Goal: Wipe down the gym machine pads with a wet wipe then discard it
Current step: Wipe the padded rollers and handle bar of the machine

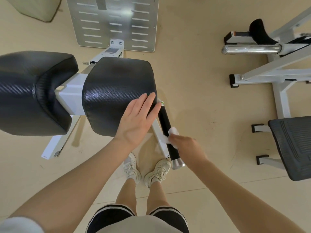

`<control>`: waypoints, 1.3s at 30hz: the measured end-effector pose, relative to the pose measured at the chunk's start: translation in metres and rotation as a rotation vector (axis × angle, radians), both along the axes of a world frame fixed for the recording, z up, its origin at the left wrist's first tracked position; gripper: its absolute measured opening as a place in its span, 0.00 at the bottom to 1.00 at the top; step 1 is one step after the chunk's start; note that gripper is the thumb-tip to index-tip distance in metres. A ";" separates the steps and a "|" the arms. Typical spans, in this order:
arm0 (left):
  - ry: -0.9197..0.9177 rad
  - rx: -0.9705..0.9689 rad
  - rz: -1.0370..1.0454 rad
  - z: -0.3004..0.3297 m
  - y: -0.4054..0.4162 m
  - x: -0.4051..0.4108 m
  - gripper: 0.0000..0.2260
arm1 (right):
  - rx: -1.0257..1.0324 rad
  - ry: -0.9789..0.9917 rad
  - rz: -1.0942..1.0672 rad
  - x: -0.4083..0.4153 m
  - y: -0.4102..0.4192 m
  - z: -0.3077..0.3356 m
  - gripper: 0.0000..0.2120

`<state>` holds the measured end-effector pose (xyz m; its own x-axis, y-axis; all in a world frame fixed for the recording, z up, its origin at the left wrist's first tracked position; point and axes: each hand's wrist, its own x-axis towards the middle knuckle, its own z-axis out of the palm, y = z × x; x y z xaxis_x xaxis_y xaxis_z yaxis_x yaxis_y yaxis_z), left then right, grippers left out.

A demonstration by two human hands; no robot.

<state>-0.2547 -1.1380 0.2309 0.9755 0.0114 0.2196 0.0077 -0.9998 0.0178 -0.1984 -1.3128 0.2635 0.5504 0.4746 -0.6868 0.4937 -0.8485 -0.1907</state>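
Beside white sneakers [146, 170] on beige gym floor: right hand [186, 147] grips wet wipe [170, 134], pressed against black handle grip [166, 125]. Left hand [138, 121] rests flat, fingers straight, on near black pad [116, 88]. Second pad [30, 91] left. Perforated footplate [114, 22] beyond.

Counted two black pads on the machine, the near pad [117, 91] and the far-left pad [32, 91]. One black handle grip [165, 128], one white wet wipe [172, 132]. Two hands showed, left hand [137, 118] and right hand [186, 147]. Two sneakers [132, 167] too, plus one slotted metal footplate [116, 22].
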 end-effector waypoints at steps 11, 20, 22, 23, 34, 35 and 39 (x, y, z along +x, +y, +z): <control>0.008 -0.049 0.031 0.002 -0.001 0.000 0.17 | -0.061 -0.070 0.444 0.047 0.068 -0.051 0.12; 0.062 -0.075 0.112 0.007 -0.016 -0.002 0.22 | 0.045 0.192 0.264 0.017 0.000 -0.001 0.10; 0.036 -0.126 0.073 0.001 -0.024 -0.007 0.18 | 0.475 -0.050 -0.192 0.036 -0.007 -0.004 0.11; 0.036 -0.168 0.019 -0.004 -0.031 -0.011 0.18 | 0.571 -0.107 -0.414 0.044 -0.008 -0.010 0.11; 0.586 -0.894 0.167 -0.015 -0.081 -0.044 0.23 | 0.521 0.550 -1.123 0.007 -0.038 -0.068 0.06; 0.581 -0.897 0.164 -0.015 -0.080 -0.043 0.23 | 0.492 0.626 -1.145 0.000 -0.052 -0.061 0.07; 0.579 -0.868 0.144 -0.012 -0.078 -0.040 0.23 | 0.320 0.811 -0.953 -0.009 -0.082 -0.047 0.10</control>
